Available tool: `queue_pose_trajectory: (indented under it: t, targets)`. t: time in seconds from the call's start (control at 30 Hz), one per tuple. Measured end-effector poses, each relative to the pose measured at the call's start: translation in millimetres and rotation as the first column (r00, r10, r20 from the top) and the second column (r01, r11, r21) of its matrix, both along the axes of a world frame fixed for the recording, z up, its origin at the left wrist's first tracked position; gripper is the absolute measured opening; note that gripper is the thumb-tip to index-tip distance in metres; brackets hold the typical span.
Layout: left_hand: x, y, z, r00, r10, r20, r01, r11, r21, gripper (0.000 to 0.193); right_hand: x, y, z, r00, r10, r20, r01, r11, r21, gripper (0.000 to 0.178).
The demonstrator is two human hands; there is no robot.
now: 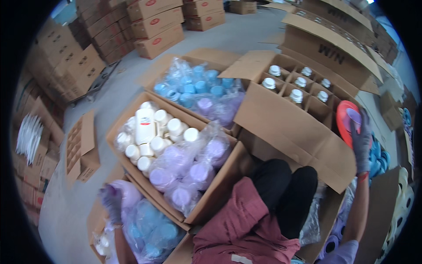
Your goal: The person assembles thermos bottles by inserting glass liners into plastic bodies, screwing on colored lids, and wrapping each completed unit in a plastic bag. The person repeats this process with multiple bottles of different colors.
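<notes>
My left hand (111,204), in a grey glove, is at the lower left against a purple bottle (125,193). Its fingers look closed on the bottle's left side, though they are blurred. This bottle lies at the top of a carton (95,216) that also holds bagged blue bottles (151,229). At the far right, my gloved right hand (363,143) reaches over a red basin (344,125). Between its thumb and fingers is a purple cup-shaped piece (352,118); the fingers look closed on its rim.
A carton (222,189) before me holds white bottles (145,125) and bagged purple ones (182,169). Blue bottles (189,88) fill another behind it. At right, a divided carton (299,121) holds several capped bottles (296,95). Stacked cartons (158,26) stand farther back.
</notes>
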State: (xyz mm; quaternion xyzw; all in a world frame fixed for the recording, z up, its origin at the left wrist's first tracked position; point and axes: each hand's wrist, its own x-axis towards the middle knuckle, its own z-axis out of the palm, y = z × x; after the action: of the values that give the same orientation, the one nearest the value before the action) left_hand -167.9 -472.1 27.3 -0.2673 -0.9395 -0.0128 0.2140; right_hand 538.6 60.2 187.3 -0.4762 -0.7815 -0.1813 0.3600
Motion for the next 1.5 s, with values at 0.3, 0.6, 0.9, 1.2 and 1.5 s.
queue_pose_trajectory:
  t: [0.3, 0.6, 0.9, 1.2, 1.5]
  targets:
    - [218.6, 111.4, 137.3, 0.358, -0.867, 0.346, 0.095, 0.402, 0.911, 0.055, -176.6, -167.3, 10.9, 0.275, 0.17, -0.946, -0.953, 0.181, -0.245, 0.084]
    - [371.4, 267.8, 111.0, -0.381, -0.901, 0.208, 0.112, 0.178, 0.978, 0.041, -58.5, -196.6, -74.3, 0.468, 0.373, -0.802, -0.87, 0.357, -0.341, 0.032]
    - [416.1, 301.8, 70.9, -0.613, -0.76, 0.217, 0.146, 0.16, 0.976, 0.045, -149.4, -4.8, -15.5, 0.824, 0.431, -0.369, -0.519, 0.835, -0.183, 0.027]
    - [377.6, 402.1, 59.7, -0.527, -0.816, 0.237, -0.187, 0.384, 0.904, 0.047, -180.7, 131.6, -74.9, 0.917, 0.387, 0.092, -0.263, 0.764, -0.589, 0.066]
    - [367.8, 500.8, 111.8, -0.685, -0.688, 0.237, -0.4, 0.628, 0.668, 0.077, -128.7, 28.7, 89.8, 0.862, 0.505, -0.04, -0.507, 0.86, -0.062, 0.057]
